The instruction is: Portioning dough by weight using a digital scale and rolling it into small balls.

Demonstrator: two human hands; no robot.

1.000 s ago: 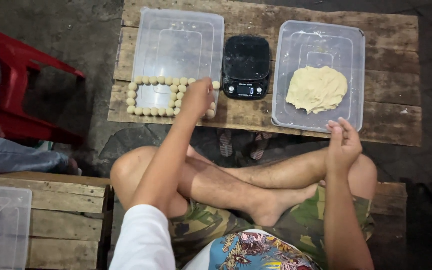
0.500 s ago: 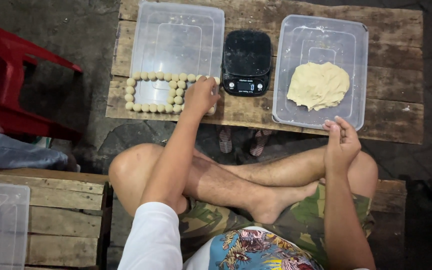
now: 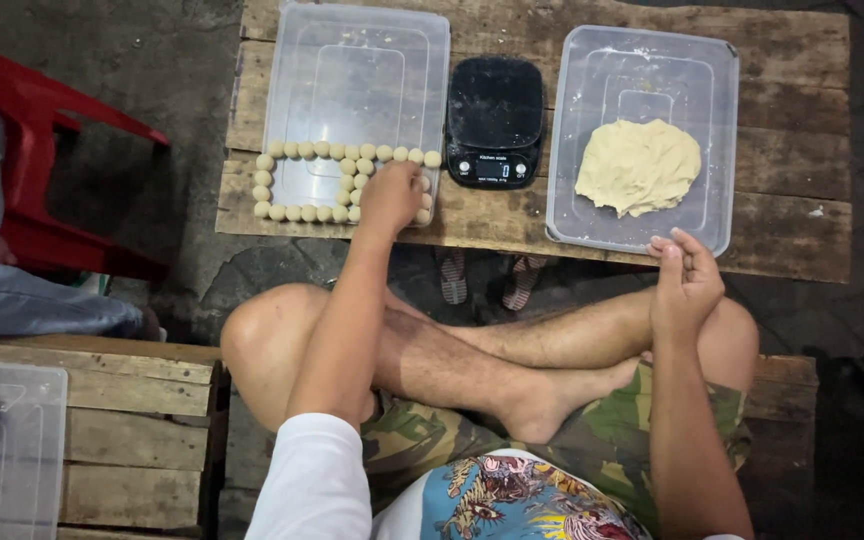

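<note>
Two clear trays [image 3: 352,70] — left hand [image 3: 392,195] grasping among dough balls [image 3: 297,150]; right hand [image 3: 685,285] loosely curled, empty.

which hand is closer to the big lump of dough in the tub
Right. The right hand hovers just past the near edge of the tub holding the dough lump; the left hand is at the dough balls.

- Wooden table [image 3: 772,215]: left tray [image 3: 352,70], scale [image 3: 494,120] in the middle, right tray [image 3: 642,70].
- Dough balls [image 3: 302,150]: in left tray, along its near end; left hand [image 3: 392,195] on them.
- Dough lump [image 3: 638,165]: in right tray.
- Right hand [image 3: 685,285]: just before right tray, above the knee.
</note>
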